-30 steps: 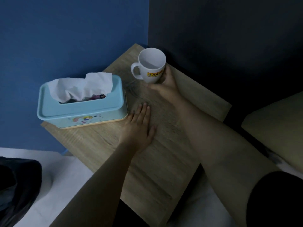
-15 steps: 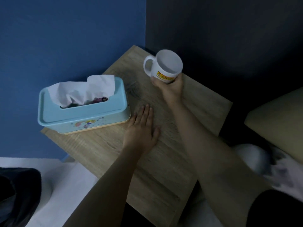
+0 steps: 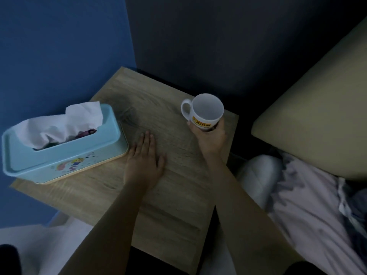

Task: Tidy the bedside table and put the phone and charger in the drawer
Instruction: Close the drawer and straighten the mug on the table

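- Searching the bench [image 3: 174, 205] for the phone and charger is turning up nothing: neither is showing anywhere in the head view, so I cannot tell where they are lying, and the drawer is not clearly showing either.
- Tidying, then, is the step I am judging to be in hand, with the white mug [image 3: 204, 113] as the thing being dealt with.
- Sitting toward the 2 o'clock corner of the bench, the mug is standing mouth-up and looking empty, its handle pointing to 9 o'clock and a yellow label facing the camera.
- The right hand [image 3: 211, 138] is gripping it from the 6 o'clock side, its fingers [image 3: 220, 124] curling around the lower wall; whether the base is touching the wood or hanging just above it is not something I can tell.
- The left hand [image 3: 144, 165] is lying palm-down near the middle of the bench, fingers stretched flat and close together, holding nothing.
- At 9 o'clock the light-blue tissue box [image 3: 63, 147] is resting just beside that hand, a white tissue [image 3: 59, 124] sticking out of its slot.
- At 3 o'clock, off the bench, a pillow [image 3: 317, 108] and rumpled bedding [image 3: 309, 199] are lying.
- Next, I am expecting the mug to need a settled spot near an edge, set down level, and then a look lower down the front for the drawer.
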